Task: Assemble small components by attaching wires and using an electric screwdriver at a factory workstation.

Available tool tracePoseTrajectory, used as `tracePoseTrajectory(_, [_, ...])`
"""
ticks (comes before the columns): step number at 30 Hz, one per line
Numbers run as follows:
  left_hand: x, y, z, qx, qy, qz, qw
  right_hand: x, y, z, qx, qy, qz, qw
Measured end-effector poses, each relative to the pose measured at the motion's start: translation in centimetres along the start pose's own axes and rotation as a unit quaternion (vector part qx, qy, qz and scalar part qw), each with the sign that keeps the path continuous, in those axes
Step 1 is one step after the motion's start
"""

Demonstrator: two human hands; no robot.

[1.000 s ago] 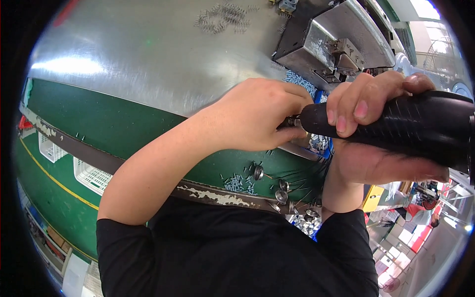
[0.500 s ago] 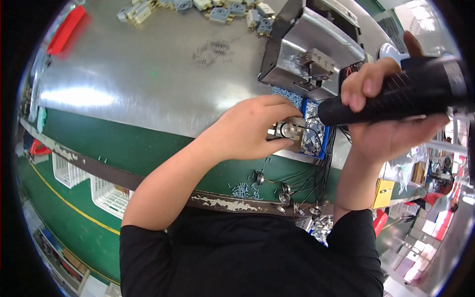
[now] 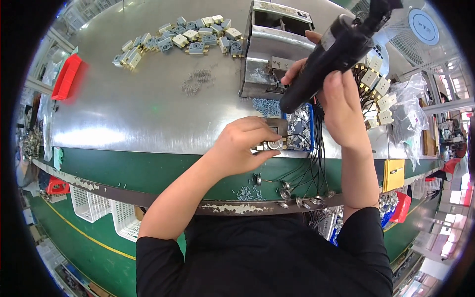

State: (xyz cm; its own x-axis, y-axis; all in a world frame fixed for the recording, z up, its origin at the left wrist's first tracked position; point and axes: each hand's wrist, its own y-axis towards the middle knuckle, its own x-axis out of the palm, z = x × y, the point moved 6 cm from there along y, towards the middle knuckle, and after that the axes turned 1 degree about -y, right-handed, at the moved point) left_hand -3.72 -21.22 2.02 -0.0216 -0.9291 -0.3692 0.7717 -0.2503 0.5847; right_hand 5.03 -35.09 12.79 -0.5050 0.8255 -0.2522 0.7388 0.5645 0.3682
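My left hand (image 3: 245,143) is closed with thumb and fingertips round a small part with a round metal face (image 3: 271,145), at the table's front edge. Just behind that part, a metal block (image 3: 276,124) is partly covered by my fingers. My right hand (image 3: 336,101) grips a thick black electric screwdriver (image 3: 324,62), slanted with its narrow end down to the left. The driver's tip is not clearly visible. Below that end sits a blue tray (image 3: 310,133) of small metal pieces, with a heap of bluish screws (image 3: 267,106) to its left.
A metal box-shaped fixture (image 3: 269,54) stands behind the screws. Grey and cream socket-like blocks (image 3: 198,47) lie at the back, with loose springs (image 3: 195,81) nearer. Black-wired round metal parts (image 3: 287,193) and small screws (image 3: 250,193) lie along the front edge. White blocks (image 3: 378,86) are piled right.
My right hand has brought the screwdriver leftward and tilted it more steeply, its lower end nearer the screws. The left hand keeps its hold on the small part. The whole view has shifted.
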Motion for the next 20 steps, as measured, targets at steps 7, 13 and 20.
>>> tracePoseTrajectory(7, [-0.4,-0.3,0.3,0.040,0.017,0.022,0.999,-1.9,-4.2,-0.2,-0.028,-0.224,0.026,0.974])
tracePoseTrajectory(13, [-1.3,-0.5,1.0,0.030,0.045,0.098,0.994,3.1,-7.3,0.9,0.000,-0.342,-0.205,0.917])
tracePoseTrajectory(20, [-0.7,-0.6,1.1,-0.033,0.020,0.123,0.992,3.0,-8.3,1.8,-0.112,-0.402,-0.070,0.906])
